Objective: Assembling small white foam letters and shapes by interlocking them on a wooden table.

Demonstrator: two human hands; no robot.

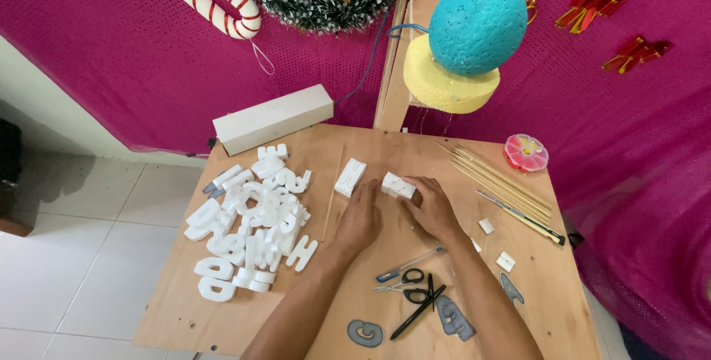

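A small white foam block [396, 185] lies on the plywood table [222, 315], and my right hand [432, 208] has its fingers closed on it. My left hand [361, 217] rests flat on the table just left of the block, fingers together, apparently touching its near side. A second white foam piece [349, 177] lies a little further left. A thin wooden stick [333, 195] lies beside my left hand.
A heap of white foam letters [252, 223] fills the table's left half, with a long white box [272, 118] behind. Wooden skewers [500, 180] and a brush lie at right, scissors [409, 286], pens and grey letter pieces [453, 318] near my forearms. A blue and yellow foam ball [466, 41] hangs above.
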